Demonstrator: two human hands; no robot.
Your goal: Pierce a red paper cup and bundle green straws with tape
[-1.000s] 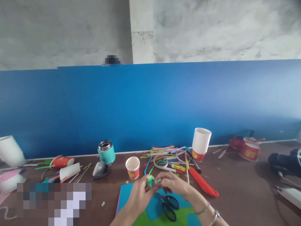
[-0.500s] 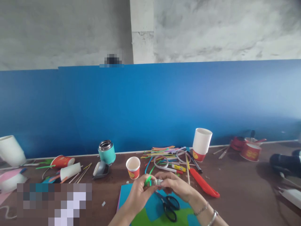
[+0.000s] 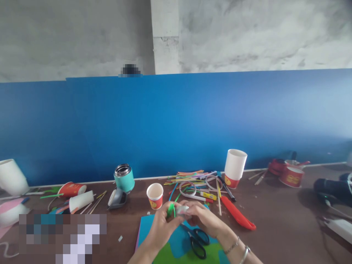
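Observation:
My left hand (image 3: 161, 224) is closed, pinching a bright green strip (image 3: 171, 209) between thumb and fingers. Between both hands is a small, whitish, shiny clear piece (image 3: 182, 210) of a kind I cannot make out. My right hand (image 3: 205, 219) has its fingers closed on this piece from the right side. Below the hands, black-handled scissors (image 3: 198, 248) lie on blue and green sheets (image 3: 162, 253), their blades partly under the hands. A red and white paper cup (image 3: 155, 200) stands just beyond my left hand.
Colourful sticks and pipe cleaners (image 3: 189, 178) lie in a pile behind the hands. Tall stacked cups (image 3: 235, 165) and a long red-orange balloon-like item (image 3: 238, 213) are to the right. At left stand a teal flask (image 3: 124, 179) and tipped cups (image 3: 81, 201). A blue partition (image 3: 165, 124) runs behind.
My right hand's fingers have shifted a little over the clear piece, and its wrist has moved slightly left. The green strip now stands more upright in my left hand.

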